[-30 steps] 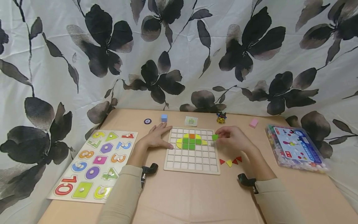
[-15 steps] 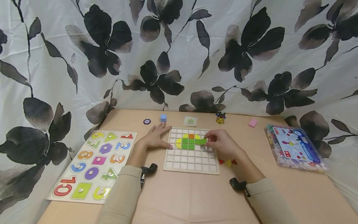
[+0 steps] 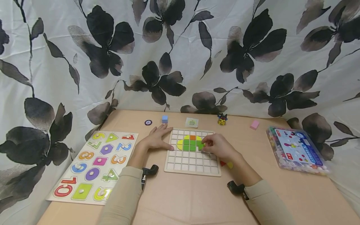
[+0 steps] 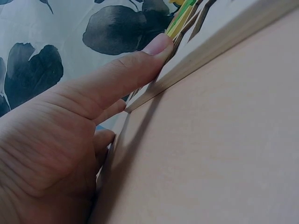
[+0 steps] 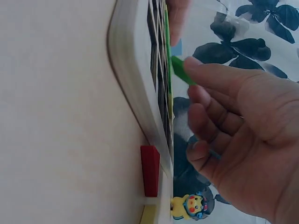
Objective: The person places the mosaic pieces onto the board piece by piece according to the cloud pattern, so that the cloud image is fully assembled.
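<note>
A white grid board point(image 3: 180, 166) lies on the table, with green, yellow and orange tiles set in its upper middle cells. My right hand point(image 3: 220, 146) is over the board's right half and pinches a green square tile point(image 5: 181, 70) between thumb and forefinger. In the right wrist view that tile is tilted and looks just off the board's surface. My left hand point(image 3: 155, 138) lies at the board's left side, fingers spread; its thumb point(image 4: 145, 53) rests on the board's edge. A red tile point(image 5: 150, 171) and a yellow tile point(image 3: 230, 165) lie beside the board, partly behind my right wrist.
A number and shape puzzle board point(image 3: 92, 165) lies at the left. Along the back are a round black disc point(image 3: 148, 122), a blue cube point(image 3: 164, 119), a pattern card point(image 3: 192, 122), a small figurine point(image 3: 222, 119) and a pink block point(image 3: 254, 125). A plastic box point(image 3: 298, 148) stands right.
My right hand has moved left from the board's right edge to its middle, carrying the green tile. It now covers some loose triangles. My left hand stays put.
</note>
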A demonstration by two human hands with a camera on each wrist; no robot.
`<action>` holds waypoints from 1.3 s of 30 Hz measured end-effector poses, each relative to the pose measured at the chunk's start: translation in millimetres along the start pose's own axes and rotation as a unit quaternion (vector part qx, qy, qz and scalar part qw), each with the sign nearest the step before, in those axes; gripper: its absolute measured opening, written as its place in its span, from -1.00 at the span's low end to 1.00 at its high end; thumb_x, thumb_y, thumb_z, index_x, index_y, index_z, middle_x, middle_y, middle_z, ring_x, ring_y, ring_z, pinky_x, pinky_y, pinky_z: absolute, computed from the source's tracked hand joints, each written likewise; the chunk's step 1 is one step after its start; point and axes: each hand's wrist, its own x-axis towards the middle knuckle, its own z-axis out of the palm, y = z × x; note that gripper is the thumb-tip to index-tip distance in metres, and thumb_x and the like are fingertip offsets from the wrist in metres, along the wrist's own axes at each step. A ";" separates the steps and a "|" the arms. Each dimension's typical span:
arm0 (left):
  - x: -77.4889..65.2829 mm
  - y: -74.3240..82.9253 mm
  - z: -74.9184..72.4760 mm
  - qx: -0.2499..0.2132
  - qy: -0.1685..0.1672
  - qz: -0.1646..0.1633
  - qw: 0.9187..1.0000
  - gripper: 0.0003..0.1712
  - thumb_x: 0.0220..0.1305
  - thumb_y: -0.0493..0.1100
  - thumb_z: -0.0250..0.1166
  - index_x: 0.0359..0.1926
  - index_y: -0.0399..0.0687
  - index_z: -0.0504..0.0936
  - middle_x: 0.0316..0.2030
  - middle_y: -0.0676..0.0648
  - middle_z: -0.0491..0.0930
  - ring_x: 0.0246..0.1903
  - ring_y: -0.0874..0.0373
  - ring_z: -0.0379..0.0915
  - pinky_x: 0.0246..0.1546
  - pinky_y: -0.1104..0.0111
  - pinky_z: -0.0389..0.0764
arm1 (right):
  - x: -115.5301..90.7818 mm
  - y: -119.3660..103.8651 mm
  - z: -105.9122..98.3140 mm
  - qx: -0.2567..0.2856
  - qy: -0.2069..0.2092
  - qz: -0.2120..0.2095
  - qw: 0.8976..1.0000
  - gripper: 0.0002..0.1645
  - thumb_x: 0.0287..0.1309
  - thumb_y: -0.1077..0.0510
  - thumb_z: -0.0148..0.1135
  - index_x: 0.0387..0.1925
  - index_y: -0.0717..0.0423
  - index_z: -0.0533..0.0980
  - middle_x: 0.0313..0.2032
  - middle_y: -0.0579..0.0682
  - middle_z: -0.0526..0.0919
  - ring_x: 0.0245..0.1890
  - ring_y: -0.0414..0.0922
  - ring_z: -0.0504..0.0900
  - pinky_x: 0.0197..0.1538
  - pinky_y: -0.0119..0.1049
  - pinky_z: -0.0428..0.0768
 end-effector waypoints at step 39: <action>0.0 0.7 -1.0 0.003 -0.006 -0.005 1.000 0.33 -0.10 0.44 0.55 0.63 0.14 0.19 0.69 -0.14 -0.15 0.69 -0.06 -0.36 0.66 -0.04 -0.39 | -0.3 4.6 1.2 -0.068 -0.019 -0.029 0.997 -0.75 0.24 0.16 0.48 -0.04 0.06 0.73 -0.37 -0.09 0.61 -0.29 -0.12 0.52 -0.26 -0.33 0.50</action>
